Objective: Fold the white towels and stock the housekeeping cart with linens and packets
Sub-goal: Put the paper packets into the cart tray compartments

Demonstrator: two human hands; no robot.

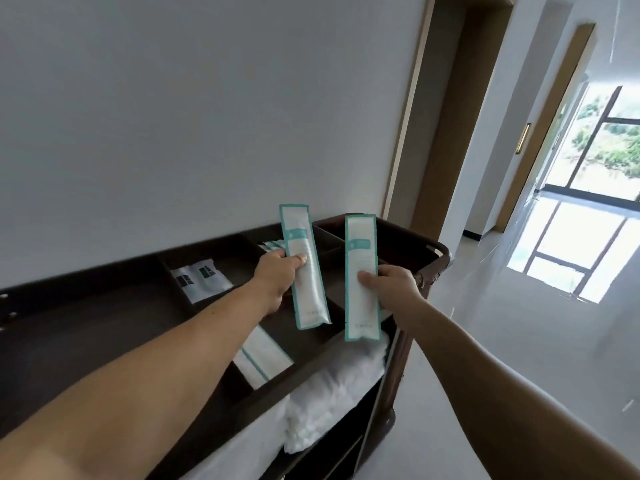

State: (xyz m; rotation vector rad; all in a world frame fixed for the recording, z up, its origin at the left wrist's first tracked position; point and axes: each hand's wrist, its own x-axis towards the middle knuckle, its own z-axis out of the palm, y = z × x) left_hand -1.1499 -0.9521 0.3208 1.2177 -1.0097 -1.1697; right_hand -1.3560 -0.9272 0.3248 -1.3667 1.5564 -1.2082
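A: What's held, and where?
B: Mid-frame, over the cart (104,292). The left hand (277,282) pinches one packet (306,271); the right hand (394,287) pinches a second packet (362,258) beside it, not touching. Towels (332,393) lie below.

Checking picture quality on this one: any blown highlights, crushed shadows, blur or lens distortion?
Head view: the window is blown out and throws glare across the glossy floor; the cart tray is dark, detail crushed; the wide-angle lens tilts and slightly bows the door frame; the held left packet and right packet are sharp-edged, print unreadable.
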